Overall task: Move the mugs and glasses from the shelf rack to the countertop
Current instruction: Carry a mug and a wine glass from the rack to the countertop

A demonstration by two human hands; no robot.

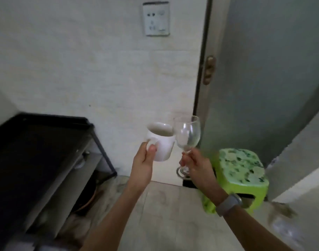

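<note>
My left hand (143, 160) grips a white mug (163, 142) by its handle and holds it upright in the air, mouth tilted slightly toward me. Beside it, my right hand (195, 162) pinches the stem of a clear wine glass (187, 133), whose bowl touches or nearly touches the mug's rim. The glass's foot shows below my fingers. A black shelf rack (51, 134) stands at the left against the wall, with blurred items on its lower levels. No countertop is plainly visible.
A green plastic stool (245, 169) stands on the tiled floor at the right, close under my right wrist. A grey door (263, 69) with a brass hinge is behind it. A wall socket (156, 19) sits high on the tiled wall.
</note>
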